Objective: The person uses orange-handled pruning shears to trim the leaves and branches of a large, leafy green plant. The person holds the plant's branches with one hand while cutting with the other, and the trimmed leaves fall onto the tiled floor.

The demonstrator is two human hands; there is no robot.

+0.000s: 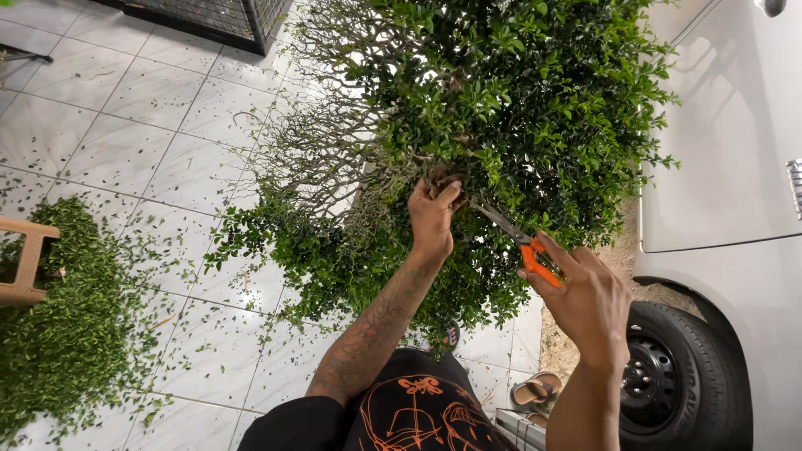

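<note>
A dense small-leaved green bush [518, 100] fills the upper middle of the view, with bare twiggy branches [322, 159] on its left side. My left hand [433, 219] reaches into the foliage and grips a small branch. My right hand [589, 301] holds orange-handled scissors [522, 242], whose metal blades point up-left into the leaves just right of my left hand's fingers.
A pile of cut green leaves [63, 326] covers the white tiled floor [142, 125] at left, beside a wooden stool [25, 263]. A white vehicle [727, 150] with a black wheel [668, 384] stands at right. Sandals [535, 390] lie near the wheel. A dark wire cage [209, 17] stands at the top.
</note>
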